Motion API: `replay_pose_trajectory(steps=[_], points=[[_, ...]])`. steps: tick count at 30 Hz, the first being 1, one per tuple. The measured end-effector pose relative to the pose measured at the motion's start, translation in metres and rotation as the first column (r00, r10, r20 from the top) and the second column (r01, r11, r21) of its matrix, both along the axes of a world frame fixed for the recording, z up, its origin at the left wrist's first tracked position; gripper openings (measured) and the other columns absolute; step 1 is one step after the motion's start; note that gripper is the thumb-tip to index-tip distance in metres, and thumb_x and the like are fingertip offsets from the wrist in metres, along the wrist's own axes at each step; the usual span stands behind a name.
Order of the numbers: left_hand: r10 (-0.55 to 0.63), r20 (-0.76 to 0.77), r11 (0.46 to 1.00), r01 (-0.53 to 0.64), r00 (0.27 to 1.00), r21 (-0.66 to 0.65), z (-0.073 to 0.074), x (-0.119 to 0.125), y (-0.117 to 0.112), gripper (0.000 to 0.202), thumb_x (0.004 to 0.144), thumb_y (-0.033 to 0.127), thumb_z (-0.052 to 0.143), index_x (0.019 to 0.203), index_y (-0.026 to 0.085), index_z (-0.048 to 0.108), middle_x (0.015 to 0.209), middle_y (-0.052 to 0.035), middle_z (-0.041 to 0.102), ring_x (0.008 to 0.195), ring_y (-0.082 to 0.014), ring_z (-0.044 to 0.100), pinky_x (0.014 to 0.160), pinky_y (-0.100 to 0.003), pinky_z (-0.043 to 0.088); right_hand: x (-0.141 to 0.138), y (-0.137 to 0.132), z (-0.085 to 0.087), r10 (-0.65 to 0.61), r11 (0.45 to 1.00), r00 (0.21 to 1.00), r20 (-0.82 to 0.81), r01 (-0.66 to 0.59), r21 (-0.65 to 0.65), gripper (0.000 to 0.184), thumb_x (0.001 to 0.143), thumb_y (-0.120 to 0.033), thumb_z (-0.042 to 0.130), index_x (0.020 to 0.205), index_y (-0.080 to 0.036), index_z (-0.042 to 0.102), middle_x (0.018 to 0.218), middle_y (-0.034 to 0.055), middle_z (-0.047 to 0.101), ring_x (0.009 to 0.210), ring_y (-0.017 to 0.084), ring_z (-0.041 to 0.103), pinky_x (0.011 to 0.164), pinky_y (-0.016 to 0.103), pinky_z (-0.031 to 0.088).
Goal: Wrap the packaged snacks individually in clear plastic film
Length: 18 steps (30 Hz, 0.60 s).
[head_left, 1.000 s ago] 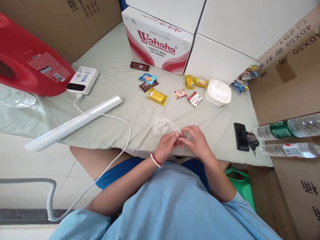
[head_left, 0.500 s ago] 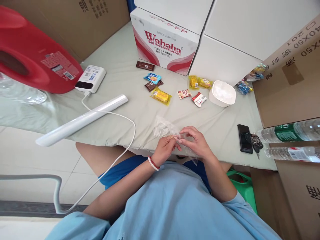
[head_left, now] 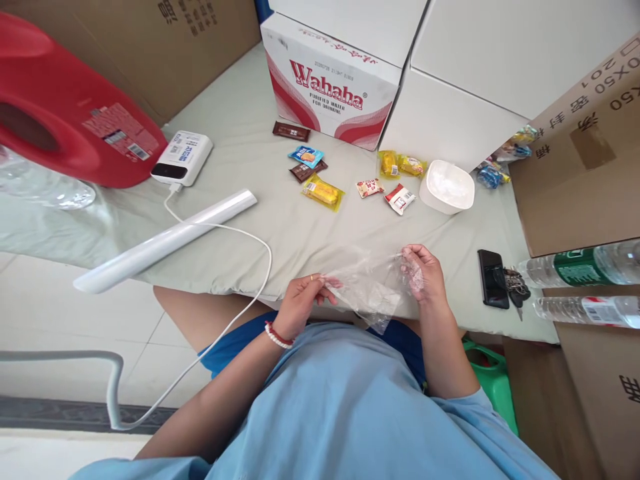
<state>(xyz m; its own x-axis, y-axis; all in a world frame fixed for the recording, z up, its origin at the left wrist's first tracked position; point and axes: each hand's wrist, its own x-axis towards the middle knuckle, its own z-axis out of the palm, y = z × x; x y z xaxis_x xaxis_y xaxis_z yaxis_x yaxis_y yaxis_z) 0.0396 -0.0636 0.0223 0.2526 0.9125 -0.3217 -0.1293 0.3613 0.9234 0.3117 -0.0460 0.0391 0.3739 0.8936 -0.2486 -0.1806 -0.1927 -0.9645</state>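
In the head view, with the clear plastic bag as the clock's centre, the left hand is at 9 o'clock, thumb and fingers pinching one edge of the film. The right hand is at 3 o'clock, fingertips gripping the opposite side, with film lying across its palm. The bag spreads between them by the table's near edge, one corner hanging toward 6 o'clock over the blue shorts. At 11 o'clock lies a yellow packet with a blue packet beyond; at 12, a cream-and-red packet; at 1, a red-and-white packet. A white tub stands between 1 and 2. Past the right hand at 3 o'clock are a black phone and keys. A white cable loops between 9 and 10, crossing a white tube.
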Motion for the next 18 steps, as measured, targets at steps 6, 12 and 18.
replay_pose_trajectory(steps=[6,12,18], points=[[0.008,-0.11,0.998,-0.014,0.994,-0.054,0.003,-0.032,0.027,0.032,0.084,0.042,0.059,0.079,0.017,0.079,0.084,-0.0109,0.079,0.059,-0.016,0.063,0.052,-0.027,0.04,0.016,-0.005,-0.008,-0.061,0.997,0.995,-0.084,0.056,-0.06,0.044,0.053,-0.041,0.094,0.079,-0.021,0.066,0.071,-0.0034,0.06,0.056,0.007,0.048,0.043,0.017,0.035],[0.017,-0.229,0.995,-0.038,0.973,-0.089,0.009,-0.031,0.054,0.026,0.081,0.043,0.061,0.07,0.02,0.068,0.083,-0.01,0.077,0.057,-0.0156,0.061,0.05,-0.027,0.036,0.027,-0.015,-0.013,-0.036,0.995,0.999,0.01,0.037,-0.096,0.043,0.059,-0.048,0.092,0.079,-0.02,0.065,0.065,-0.0045,0.058,0.052,0.008,0.046,0.041,0.018,0.034],[0.008,-0.352,0.991,0.039,0.936,0.126,0.006,-0.022,0.054,0.043,0.08,0.036,0.058,0.119,0.02,0.065,0.116,-0.0093,0.074,0.096,-0.0222,0.067,0.079,-0.033,0.054,0.038,-0.028,-0.019,0.082,0.989,0.985,0.149,-0.062,-0.136,0.039,0.069,-0.052,0.085,0.078,-0.019,0.066,0.07,-0.0014,0.062,0.06,0.011,0.053,0.048,0.02,0.043]])
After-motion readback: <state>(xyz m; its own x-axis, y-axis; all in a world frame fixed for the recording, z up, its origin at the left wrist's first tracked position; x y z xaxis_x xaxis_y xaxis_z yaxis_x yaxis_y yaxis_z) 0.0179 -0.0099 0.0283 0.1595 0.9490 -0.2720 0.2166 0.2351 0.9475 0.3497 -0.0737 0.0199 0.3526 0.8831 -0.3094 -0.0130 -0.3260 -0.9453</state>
